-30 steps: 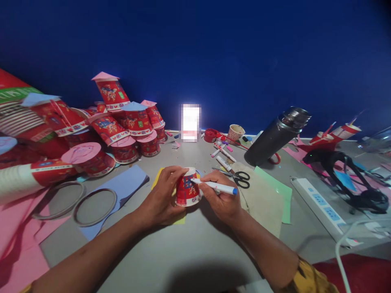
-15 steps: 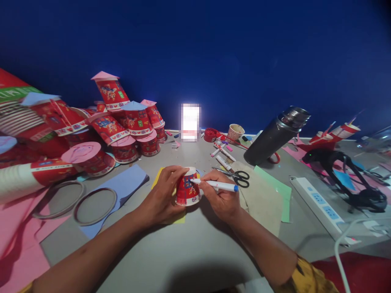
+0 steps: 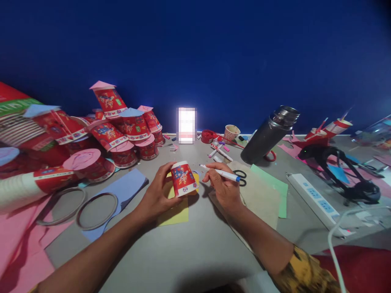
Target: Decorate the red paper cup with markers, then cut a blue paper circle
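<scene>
In the middle of the head view, my left hand (image 3: 159, 189) grips a red patterned paper cup (image 3: 183, 179). The cup is upside down and tilted, its wide white rim low. Thumb and fingers wrap its left side. To the right, my right hand (image 3: 224, 185) holds a white marker pen (image 3: 221, 173) with a blue end. The pen's tip points left at the cup and is apart from it. Beneath the cup lies yellow paper (image 3: 175, 215). Black-handled scissors (image 3: 242, 178) rest just past my right hand, partly hidden by it.
Red cups with paper tops (image 3: 134, 126) are stacked at the left, near two grey rings (image 3: 97, 211) and blue paper (image 3: 126, 183). A black flask (image 3: 265, 136), markers (image 3: 218, 149), green paper (image 3: 275, 187) and a white power strip (image 3: 314, 201) lie rightward. A bright blurred rectangle (image 3: 187, 126) stands behind.
The pen has come away from the cup, my right hand drawing slightly right. My left hand has turned and tilted the cup, so a different printed side now shows.
</scene>
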